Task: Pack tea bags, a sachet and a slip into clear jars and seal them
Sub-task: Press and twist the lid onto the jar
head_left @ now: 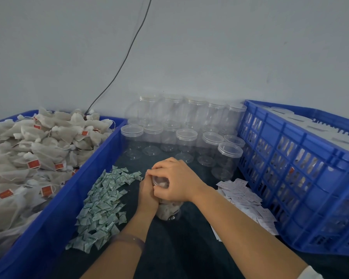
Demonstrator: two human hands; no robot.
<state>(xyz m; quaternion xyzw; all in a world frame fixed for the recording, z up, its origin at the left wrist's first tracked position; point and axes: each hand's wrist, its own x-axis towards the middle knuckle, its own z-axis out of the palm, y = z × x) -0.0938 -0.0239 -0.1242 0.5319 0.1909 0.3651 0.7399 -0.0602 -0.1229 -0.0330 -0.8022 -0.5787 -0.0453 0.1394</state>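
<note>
A clear jar (169, 210) filled with tea bags stands on the dark table in front of me. My left hand (147, 193) grips its side. My right hand (174, 179) lies over the top, fingers curled round the clear lid (160, 181). Green-and-white sachets (101, 206) are heaped to the left of the jar. White slips (248, 200) lie in a pile to its right. Loose tea bags with red tags (28, 156) fill a blue bin (73, 196) at the left.
Several empty lidded clear jars (186, 135) stand in rows behind my hands, against the pale wall. A blue slotted crate (302, 178) holding packed jars sits at the right. A black cable (125, 59) hangs down the wall.
</note>
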